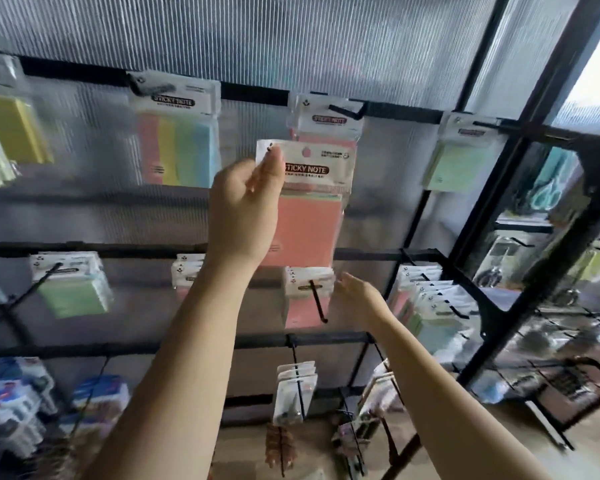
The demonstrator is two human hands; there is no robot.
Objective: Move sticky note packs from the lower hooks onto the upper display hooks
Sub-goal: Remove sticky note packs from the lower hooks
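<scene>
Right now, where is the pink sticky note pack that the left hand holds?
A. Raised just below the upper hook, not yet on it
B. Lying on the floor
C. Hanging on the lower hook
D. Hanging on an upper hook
A: the left hand pinches the pink pack by its header, below the upper hook.

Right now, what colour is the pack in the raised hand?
Salmon pink notes under a white header, seen in the head view: the pack in the left hand.
</scene>
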